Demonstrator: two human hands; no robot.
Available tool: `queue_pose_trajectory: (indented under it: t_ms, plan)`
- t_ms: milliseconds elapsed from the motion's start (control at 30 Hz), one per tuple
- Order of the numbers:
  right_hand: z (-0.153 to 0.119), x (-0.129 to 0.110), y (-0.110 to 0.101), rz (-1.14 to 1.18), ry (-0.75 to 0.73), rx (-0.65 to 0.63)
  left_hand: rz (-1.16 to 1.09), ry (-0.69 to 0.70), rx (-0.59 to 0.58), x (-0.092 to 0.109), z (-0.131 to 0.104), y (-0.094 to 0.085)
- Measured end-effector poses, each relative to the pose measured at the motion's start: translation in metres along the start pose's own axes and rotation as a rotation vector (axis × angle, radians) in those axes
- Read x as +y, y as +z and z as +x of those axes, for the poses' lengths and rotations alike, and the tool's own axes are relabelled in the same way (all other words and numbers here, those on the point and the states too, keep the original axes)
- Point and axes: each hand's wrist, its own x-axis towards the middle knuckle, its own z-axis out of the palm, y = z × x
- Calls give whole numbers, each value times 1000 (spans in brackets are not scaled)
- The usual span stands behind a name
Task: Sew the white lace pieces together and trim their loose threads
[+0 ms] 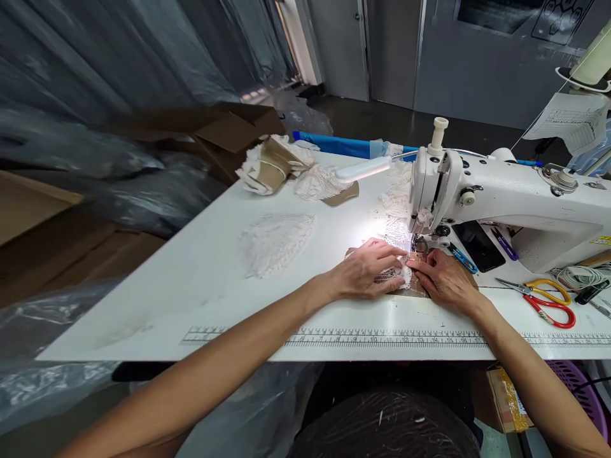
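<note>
both hands lie flat on a small lace-and-tan fabric piece [397, 277] near the counter's [200, 280] front edge, just before the needle of the white sewing machine [506, 191]. the left hand [367, 272] spreads its grip apart, fingers pressing the lace down so it seemingly stays smooth; the right hand [446, 280] likewise rests open, fingertips pinning the tan edge by the presser foot. a loose pile of frilly white lace [277, 242] sits mid-counter. red-and-yellow handled scissors [544, 299] lie toward the right edge, and a printed ruler strip [382, 337] runs along the front edge.
</note>
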Motion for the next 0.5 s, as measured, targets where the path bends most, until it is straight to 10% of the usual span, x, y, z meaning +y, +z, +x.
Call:
queue_pose_trajectory:
  t_ms: [500]
  plan:
    - [-4,4,-2,223,158,19,124,117,-105,-6,0,-6]
